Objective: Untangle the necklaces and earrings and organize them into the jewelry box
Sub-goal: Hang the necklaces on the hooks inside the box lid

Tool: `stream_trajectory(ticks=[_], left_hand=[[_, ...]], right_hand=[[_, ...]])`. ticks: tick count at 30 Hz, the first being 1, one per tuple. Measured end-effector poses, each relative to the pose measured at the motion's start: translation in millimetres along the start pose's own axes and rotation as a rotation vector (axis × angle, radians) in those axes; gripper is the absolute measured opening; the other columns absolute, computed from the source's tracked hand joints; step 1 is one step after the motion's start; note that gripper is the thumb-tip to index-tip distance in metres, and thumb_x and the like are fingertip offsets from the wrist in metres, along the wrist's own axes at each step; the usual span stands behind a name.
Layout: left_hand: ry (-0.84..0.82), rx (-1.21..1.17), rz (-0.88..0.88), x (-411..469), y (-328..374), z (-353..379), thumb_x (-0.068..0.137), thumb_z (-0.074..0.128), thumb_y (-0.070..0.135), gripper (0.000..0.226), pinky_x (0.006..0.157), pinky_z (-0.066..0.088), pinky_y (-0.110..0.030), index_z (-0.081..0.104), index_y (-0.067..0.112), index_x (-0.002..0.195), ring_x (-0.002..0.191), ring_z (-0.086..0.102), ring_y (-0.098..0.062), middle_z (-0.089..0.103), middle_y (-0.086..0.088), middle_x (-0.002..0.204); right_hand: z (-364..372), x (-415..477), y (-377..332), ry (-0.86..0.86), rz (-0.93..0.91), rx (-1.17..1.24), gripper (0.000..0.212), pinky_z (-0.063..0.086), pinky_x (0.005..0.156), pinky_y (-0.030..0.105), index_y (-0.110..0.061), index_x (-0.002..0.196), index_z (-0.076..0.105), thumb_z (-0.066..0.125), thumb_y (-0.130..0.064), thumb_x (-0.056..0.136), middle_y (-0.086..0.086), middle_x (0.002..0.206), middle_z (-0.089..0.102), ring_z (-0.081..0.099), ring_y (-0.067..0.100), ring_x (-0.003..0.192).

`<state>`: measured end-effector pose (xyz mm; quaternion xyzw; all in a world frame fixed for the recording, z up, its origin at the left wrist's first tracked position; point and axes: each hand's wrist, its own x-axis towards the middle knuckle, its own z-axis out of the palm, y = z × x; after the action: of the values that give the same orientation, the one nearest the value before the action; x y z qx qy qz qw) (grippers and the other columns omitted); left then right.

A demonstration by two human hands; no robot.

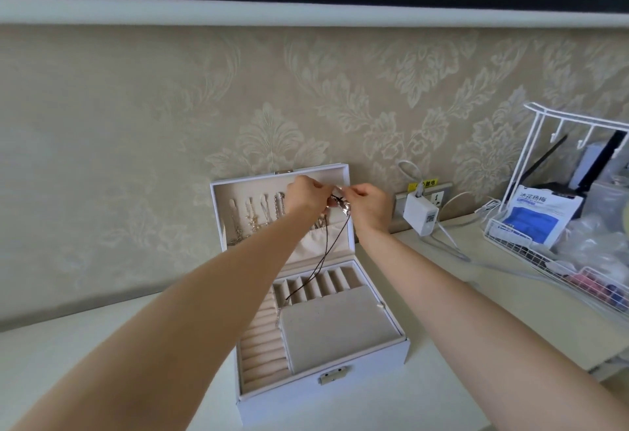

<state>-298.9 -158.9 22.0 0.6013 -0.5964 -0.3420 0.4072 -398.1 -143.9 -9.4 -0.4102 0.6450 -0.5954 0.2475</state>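
Both hands were held up close together in front of the raised lid of the white jewelry box (289, 393), nearly touching each other. A dark cord necklace (326, 253) was being gripped between them. The left hand (306, 192) was curled in with its fingertips pinched on the top of the cord, and the right hand (369, 202) was pinched on it from the other side. A silvery pendant (341, 206) was hung right under the fingertips, pretty much between the two hands. How exactly the cord was knotted up there couldn't be made out, too small and blurry tbh.

From the hands, the rest of the cord was trailed straight down, past a beige fabric pocket (311, 247) in the lid, and its loose end was dropped over the slotted compartments (316, 286) in the box tray. Just left of the left hand, a row of chain necklaces (252, 223) was hung inside the lid. Under the left forearm the ring rolls (262, 345) were laid out, with a flat beige pad (326, 328) beside them, below the hands.

Off to the right of the right hand, a white charger (420, 214) was plugged into the wall. Further right, a blue-and-white packet (541, 216) was propped in a white wire rack (510, 233).
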Motion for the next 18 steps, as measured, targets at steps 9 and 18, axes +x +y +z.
stream_trajectory(ticks=[9, 18], left_hand=[[0.293, -0.203, -0.155, 3, 1, 33, 0.081, 0.055, 0.018, 0.02, 0.064, 0.051, -0.033, 0.062, 0.008, 0.065, 0.075, 0.065, -0.032, 0.069, -0.016, 0.079], [0.291, -0.108, -0.215, 2, 1, 38, 0.082, 0.055, 0.02, 0.024, 0.069, 0.047, -0.031, 0.066, 0.001, 0.092, 0.089, 0.064, -0.032, 0.067, -0.017, 0.094]], right_hand=[[11, 16, -9, 0.1, -0.285, -0.545, 0.022, 0.033, 0.063, 0.027, -0.018, 0.09, 0.069, 0.052, -0.032, 0.089, 0.004, 0.098, 0.067, 0.061, 0.027, 0.092], [14, 27, -17, 0.05, -0.419, -0.871, 0.022, 0.032, 0.069, 0.031, -0.009, 0.096, 0.068, 0.051, -0.021, 0.09, 0.011, 0.109, 0.058, 0.057, 0.032, 0.099]])
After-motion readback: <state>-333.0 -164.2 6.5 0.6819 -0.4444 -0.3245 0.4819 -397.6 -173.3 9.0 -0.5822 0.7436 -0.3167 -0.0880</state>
